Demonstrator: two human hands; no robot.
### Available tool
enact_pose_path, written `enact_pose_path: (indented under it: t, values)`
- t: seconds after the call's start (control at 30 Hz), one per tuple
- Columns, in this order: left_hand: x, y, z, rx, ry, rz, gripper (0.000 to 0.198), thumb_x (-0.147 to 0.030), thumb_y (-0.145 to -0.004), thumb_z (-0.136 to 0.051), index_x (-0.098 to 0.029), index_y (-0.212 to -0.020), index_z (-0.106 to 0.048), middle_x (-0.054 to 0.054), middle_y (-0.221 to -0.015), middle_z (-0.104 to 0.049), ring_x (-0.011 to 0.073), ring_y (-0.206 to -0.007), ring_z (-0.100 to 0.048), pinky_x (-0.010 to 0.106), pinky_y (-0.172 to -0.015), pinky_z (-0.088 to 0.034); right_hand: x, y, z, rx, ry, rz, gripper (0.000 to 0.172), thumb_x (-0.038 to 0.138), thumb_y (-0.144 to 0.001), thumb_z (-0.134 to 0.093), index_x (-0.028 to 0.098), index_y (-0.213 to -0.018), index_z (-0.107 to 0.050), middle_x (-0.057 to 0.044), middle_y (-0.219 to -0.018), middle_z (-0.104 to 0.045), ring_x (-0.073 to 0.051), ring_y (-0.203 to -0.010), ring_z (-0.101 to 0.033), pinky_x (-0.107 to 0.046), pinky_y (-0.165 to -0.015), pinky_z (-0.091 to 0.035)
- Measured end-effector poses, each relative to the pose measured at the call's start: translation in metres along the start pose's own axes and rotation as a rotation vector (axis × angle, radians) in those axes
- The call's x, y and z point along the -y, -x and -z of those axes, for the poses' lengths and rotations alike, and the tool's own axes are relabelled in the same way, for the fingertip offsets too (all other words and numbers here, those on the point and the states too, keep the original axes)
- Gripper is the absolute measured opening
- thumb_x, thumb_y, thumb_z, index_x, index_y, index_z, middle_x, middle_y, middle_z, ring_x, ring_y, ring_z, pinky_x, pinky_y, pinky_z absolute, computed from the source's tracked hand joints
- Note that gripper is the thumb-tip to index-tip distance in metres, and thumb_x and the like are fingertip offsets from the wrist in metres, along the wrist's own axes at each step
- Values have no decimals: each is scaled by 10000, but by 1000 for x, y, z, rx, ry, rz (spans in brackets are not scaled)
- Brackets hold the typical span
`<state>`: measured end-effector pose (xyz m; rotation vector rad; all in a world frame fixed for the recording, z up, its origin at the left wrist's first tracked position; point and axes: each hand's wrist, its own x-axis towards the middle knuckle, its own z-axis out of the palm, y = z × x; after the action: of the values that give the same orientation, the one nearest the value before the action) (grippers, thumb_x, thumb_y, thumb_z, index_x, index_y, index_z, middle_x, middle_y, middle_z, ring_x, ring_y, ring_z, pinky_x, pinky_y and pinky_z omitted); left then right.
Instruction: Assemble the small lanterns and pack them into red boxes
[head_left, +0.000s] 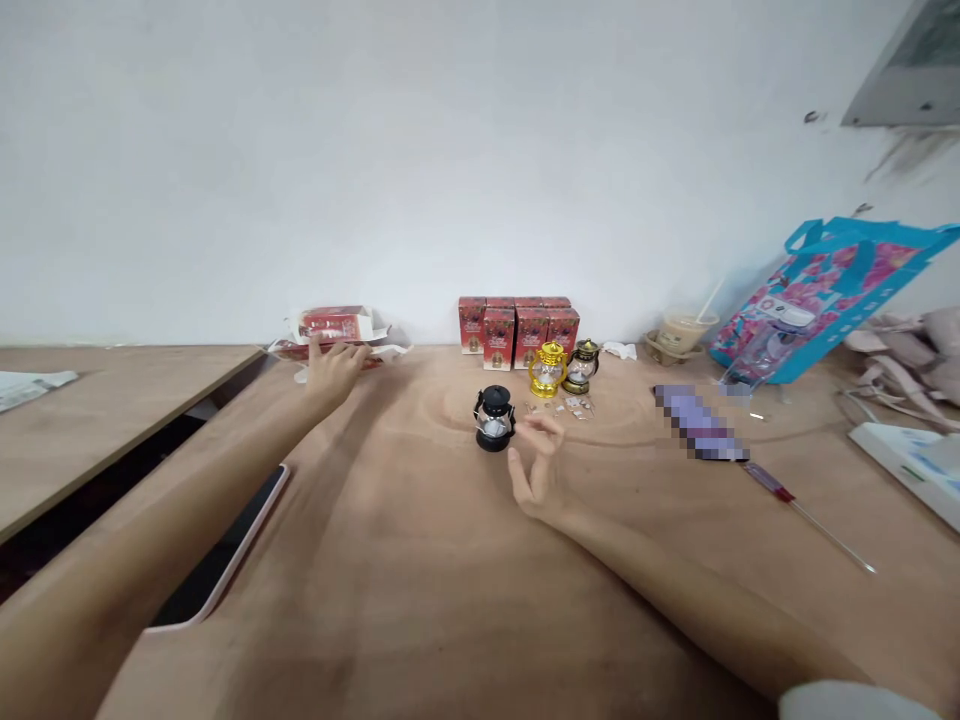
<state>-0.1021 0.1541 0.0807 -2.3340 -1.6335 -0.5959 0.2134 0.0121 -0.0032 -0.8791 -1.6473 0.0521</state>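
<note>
My left hand (335,376) reaches to the back left, at the near side of a pile of opened red cardboard boxes (334,326) with loose flaps. Its fingers look spread over the pile's edge; whether they touch a box is hard to see. Beside a small black lantern (494,420), upright on the table, my right hand (541,470) rests with thumb and fingers apart and nothing between them. Behind it stand a gold lantern (548,371) and a bronze-coloured lantern (581,368). Small loose metal pieces (574,407) lie in front of these two.
Several red boxes (499,340) stand against the wall. A phone (225,560) lies under my left forearm. To the right are a screwdriver (772,484), a blurred-out purple item (697,422), a drink cup (684,328), a blue floral bag (814,290) and a white power strip (907,465).
</note>
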Motion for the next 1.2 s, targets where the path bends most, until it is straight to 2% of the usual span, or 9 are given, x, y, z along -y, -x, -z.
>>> enact_pose_path:
  t: [0.13,0.27,0.37,0.5,0.7,0.8,0.9,1.03,1.2]
  values:
    - [-28,51,28,104,86,-216,357,-234,-869,-363,-253,-1108,-627,84,-1200,-649,256,-1181,-526,494,-1096,-151,8,3,-9,294,-190,166,416,130,-846,-417,298,-1224,-457,-93,-1187,-489,-213,-1037,-562,-444,-921,-469]
    - [-62,110,39,169,276,-287,315,-310,-900,-395,-341,-1100,-636,19,-1154,-679,223,-1167,-548,482,-1123,-78,25,2,-13,314,-278,186,496,121,-861,-409,295,-1325,-385,-109,-1335,-443,-226,-1206,-498,-458,-1008,-418]
    - [-82,136,39,199,365,-303,327,-328,-895,-444,-359,-1186,-592,20,-1267,-613,225,-1268,-463,470,-1135,-72,35,1,-13,475,-327,151,538,163,-844,-484,284,-1355,-366,-115,-1379,-427,-238,-1275,-442,-450,-1026,-402]
    - [-96,139,33,193,416,-251,363,-350,-871,-488,-336,-1224,-572,64,-1401,-484,301,-1372,-303,574,-1114,-16,36,-1,-18,626,-377,2,533,129,-788,-535,258,-1301,-467,-105,-1331,-492,-218,-1243,-481,-397,-1019,-407]
    - [-111,125,8,268,520,-183,758,-507,-736,-645,-262,-1396,-365,139,-1545,-170,381,-1425,-7,633,-1089,-67,30,-3,-25,545,-553,-264,385,171,-798,-545,268,-1167,-595,-68,-1289,-541,-203,-1226,-501,-372,-1002,-429]
    - [-119,125,-8,175,545,-126,794,-500,-713,-664,-233,-1394,-353,167,-1543,-144,395,-1420,37,647,-1082,-39,29,-3,-23,514,-663,-393,269,253,-846,-513,259,-1084,-637,-52,-1246,-585,-206,-1198,-528,-366,-993,-439]
    - [-123,128,-18,11,566,-124,743,-392,-741,-643,-189,-1385,-334,196,-1526,-175,382,-1424,-16,613,-1106,-89,27,-3,-23,476,-702,-512,236,342,-876,-489,240,-1048,-614,-55,-1158,-633,-209,-1139,-566,-377,-957,-465]
    - [-123,133,-19,-194,610,-173,659,-286,-769,-609,-189,-1352,-319,189,-1454,-340,337,-1399,-226,558,-1107,-237,25,0,-26,372,-717,-617,233,398,-806,-591,231,-949,-513,-47,-1051,-629,-189,-953,-639,-319,-765,-543]
    - [-125,137,-19,-269,557,-184,319,-200,-788,-558,-215,-1104,-513,122,-1257,-546,307,-1335,-364,542,-1062,-340,27,2,-26,365,-593,-573,162,339,-808,-578,218,-816,-471,-10,-841,-622,-149,-733,-639,-268,-659,-513]
